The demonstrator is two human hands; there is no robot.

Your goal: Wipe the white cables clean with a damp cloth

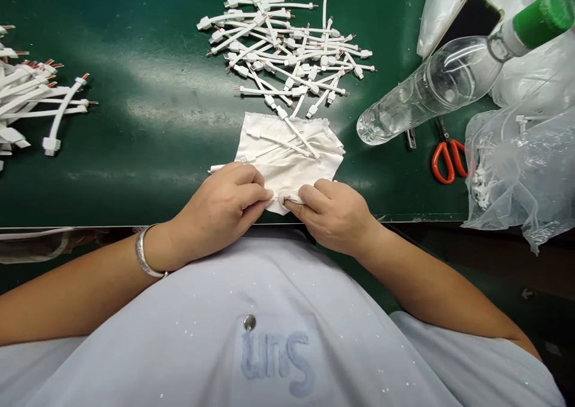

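Note:
A white cloth lies at the table's front edge with a few short white cables on it. My left hand is closed at the cloth's lower left, thumb and finger pinching a white cable whose end sticks out at the left of the hand. My right hand is closed on a folded part of the cloth. The fingertips of both hands are close together. Between them a thin piece shows, too small to make out clearly.
Several white cables lie piled behind the cloth, with another pile at the far left. On the right are a plastic bottle, orange-handled scissors, a phone and plastic bags.

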